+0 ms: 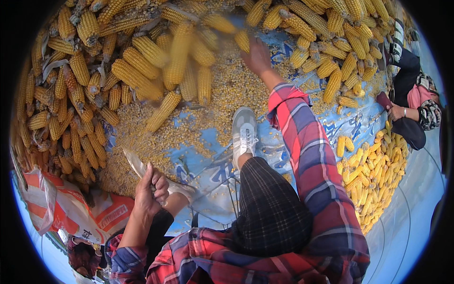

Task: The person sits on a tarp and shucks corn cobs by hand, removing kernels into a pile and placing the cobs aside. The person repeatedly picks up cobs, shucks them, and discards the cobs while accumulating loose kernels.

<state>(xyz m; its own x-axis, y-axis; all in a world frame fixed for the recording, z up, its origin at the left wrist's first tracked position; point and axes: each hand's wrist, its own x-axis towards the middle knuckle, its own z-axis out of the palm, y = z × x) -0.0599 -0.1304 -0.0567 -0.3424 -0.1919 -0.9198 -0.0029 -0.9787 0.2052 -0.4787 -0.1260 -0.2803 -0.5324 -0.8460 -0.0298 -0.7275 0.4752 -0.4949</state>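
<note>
My left hand (151, 188) is closed around a pale dry corn husk (135, 162), whose flat end sticks up past the thumb. Ahead of me, my right hand (258, 56) reaches out to the edge of the heap, with a yellow corn cob (242, 41) at its fingertips; whether the fingers grip it cannot be made out. Blurred corn cobs (179, 53) lie or move just left of that hand. Below them, loose corn kernels (227, 92) cover part of a blue printed tarp (209, 136).
Large cob heaps rise at the left (79, 67) and upper right (333, 21). Another cob pile (376, 177) lies at the right, near a seated person (408, 92). A red-and-white woven sack (60, 202) stands lower left, with another person (83, 257) beyond. My shoe (244, 131) rests among kernels.
</note>
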